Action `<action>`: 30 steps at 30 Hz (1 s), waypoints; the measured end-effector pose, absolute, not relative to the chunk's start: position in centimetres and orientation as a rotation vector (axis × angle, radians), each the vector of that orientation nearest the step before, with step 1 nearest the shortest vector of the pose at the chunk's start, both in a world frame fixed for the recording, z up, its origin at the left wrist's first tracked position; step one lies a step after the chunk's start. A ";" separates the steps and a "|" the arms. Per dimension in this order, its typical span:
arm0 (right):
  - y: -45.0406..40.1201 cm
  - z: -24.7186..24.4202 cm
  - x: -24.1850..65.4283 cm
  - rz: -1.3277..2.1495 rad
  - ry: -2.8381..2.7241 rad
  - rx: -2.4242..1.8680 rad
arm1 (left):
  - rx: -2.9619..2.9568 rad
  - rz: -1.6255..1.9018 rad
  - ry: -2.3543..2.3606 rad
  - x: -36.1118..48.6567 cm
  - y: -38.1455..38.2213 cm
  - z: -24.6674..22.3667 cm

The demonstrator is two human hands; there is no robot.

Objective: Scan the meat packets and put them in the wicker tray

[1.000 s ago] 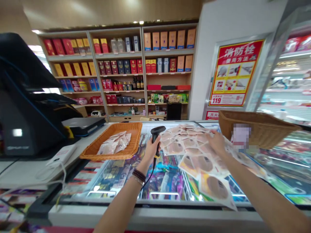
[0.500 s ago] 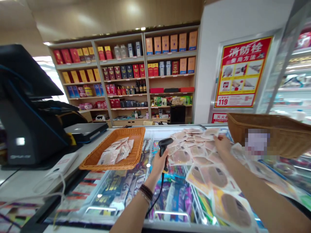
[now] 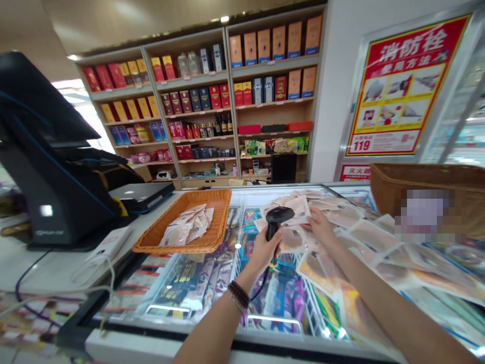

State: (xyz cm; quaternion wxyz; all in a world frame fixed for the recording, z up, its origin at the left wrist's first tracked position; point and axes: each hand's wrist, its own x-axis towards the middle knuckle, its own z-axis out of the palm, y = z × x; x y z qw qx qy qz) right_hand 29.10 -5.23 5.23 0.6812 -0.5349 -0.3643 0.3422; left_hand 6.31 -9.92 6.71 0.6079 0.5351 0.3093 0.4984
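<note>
l hand (image 3: pixel 267 251) clenched around barcode scanner (image 3: pixel 275 222), r hand (image 3: pixel 320 226) on flat packets (image 3: pixel 356 227), grip unclear, wicker basket (image 3: pixel 215 237) w/ packets (image 3: pixel 185 227)

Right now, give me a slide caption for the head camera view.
Left hand grips a barcode scanner beside the right hand on flat packets atop a shop freezer.

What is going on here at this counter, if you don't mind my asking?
A person is working at a shop counter. Their left hand grips a black handheld barcode scanner, while their right hand is at flat sealed packets spread across a glass-topped freezer. More packets lie in an orange wicker basket to the left.
</note>
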 end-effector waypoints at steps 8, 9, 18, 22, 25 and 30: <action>-5.7 4.9 29.1 0.767 -0.801 -1.132 | 1.256 1.069 0.672 6.1 -9.7 6.3; -5.7 4.8 29.1 0.767 -0.798 -1.131 | 1.251 1.060 0.671 6.0 -9.8 6.3; -5.8 4.7 29.1 0.741 -0.823 -1.148 | 1.243 1.016 0.656 6.0 -10.2 6.7; -6.0 5.0 28.8 0.743 -0.822 -1.141 | 1.225 1.038 0.653 6.1 -10.5 6.8; -6.2 5.7 28.5 0.752 -0.756 -1.141 | 1.212 1.067 0.647 5.9 -10.6 7.4; -6.0 6.6 28.2 0.853 -0.632 -1.106 | 1.164 1.208 0.672 3.2 -9.8 9.4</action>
